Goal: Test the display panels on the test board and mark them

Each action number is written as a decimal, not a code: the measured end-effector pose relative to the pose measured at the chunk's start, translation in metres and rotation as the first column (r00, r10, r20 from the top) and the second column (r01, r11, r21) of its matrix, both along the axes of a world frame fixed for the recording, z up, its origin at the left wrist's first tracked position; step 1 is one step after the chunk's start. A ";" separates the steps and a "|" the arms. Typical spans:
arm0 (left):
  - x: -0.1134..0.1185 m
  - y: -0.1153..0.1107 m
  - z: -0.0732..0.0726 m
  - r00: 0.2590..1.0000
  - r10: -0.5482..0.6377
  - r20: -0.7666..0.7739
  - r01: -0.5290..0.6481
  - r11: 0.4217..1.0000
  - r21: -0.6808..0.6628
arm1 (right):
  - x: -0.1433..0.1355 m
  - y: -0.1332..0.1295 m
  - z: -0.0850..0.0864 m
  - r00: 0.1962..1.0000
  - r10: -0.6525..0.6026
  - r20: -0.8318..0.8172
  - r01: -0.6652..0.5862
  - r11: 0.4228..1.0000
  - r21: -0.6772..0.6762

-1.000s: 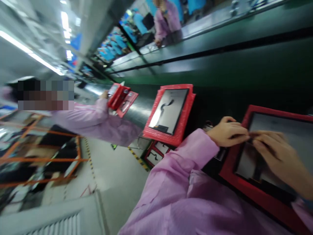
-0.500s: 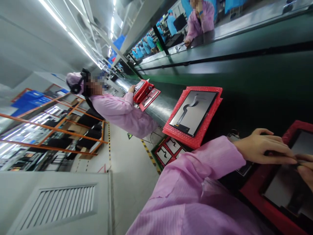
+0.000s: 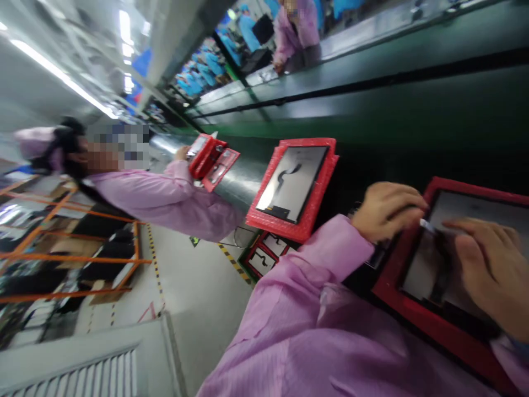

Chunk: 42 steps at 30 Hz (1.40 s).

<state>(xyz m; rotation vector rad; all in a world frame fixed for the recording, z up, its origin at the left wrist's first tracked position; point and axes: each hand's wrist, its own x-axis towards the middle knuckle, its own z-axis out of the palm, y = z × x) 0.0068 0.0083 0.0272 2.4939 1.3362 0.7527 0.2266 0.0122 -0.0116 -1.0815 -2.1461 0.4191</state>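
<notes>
On a red bubble-wrap sheet point(image 3: 407, 295) in front of me lies a flat display panel point(image 3: 467, 207) with a dark ribbon cable across its face. My left hand point(image 3: 386, 212) is at the panel's left edge, fingers curled together, with a small whitish bit point(image 3: 425, 224) at the fingertips; what it pinches is too blurred to make out. Over the panel, my right hand point(image 3: 491, 270) has its thumb and fingers apart, the index finger reaching toward the ribbon cable. Farther left, a second display panel point(image 3: 303, 176) with a curved cable rests on stacked red bubble wrap point(image 3: 268, 220).
Beneath the second panel, a green-edged crate point(image 3: 243, 262) holds more panels. A co-worker in pink point(image 3: 152, 187) handles red-wrapped panels point(image 3: 206, 160) farther along the green bench point(image 3: 372, 121). Another person point(image 3: 295, 33) sits across it. Orange racks point(image 3: 74, 256) stand left.
My hands, together at the panel before, have come apart, the left at the edge and the right spread over the panel. The view has turned right, shifting the surroundings leftward.
</notes>
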 end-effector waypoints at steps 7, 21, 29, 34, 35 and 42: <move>-0.007 -0.071 -0.007 0.726 0.563 0.395 -0.644 0.758 0.105 | -0.001 -0.007 0.021 0.962 -0.199 -0.187 0.193 0.980 -0.048; 0.022 -0.135 -0.069 0.803 0.596 -0.009 -0.580 0.784 0.221 | 0.002 -0.003 0.025 0.919 -0.272 -0.285 0.258 0.962 -0.086; 0.019 -0.135 -0.068 0.821 0.568 -0.048 -0.545 0.806 0.230 | 0.006 -0.002 0.031 0.913 -0.285 -0.293 0.266 0.958 -0.103; 0.018 -0.134 -0.069 0.838 0.542 -0.056 -0.512 0.818 0.262 | 0.006 -0.001 0.032 0.917 -0.290 -0.273 0.281 0.957 -0.073; 0.018 -0.133 -0.070 0.839 0.542 -0.050 -0.512 0.816 0.267 | 0.007 0.000 0.032 0.919 -0.292 -0.264 0.285 0.956 -0.065; 0.026 -0.133 -0.066 0.877 0.473 0.089 -0.480 0.848 0.223 | 0.033 -0.009 0.035 0.980 -0.190 0.050 0.191 0.982 -0.012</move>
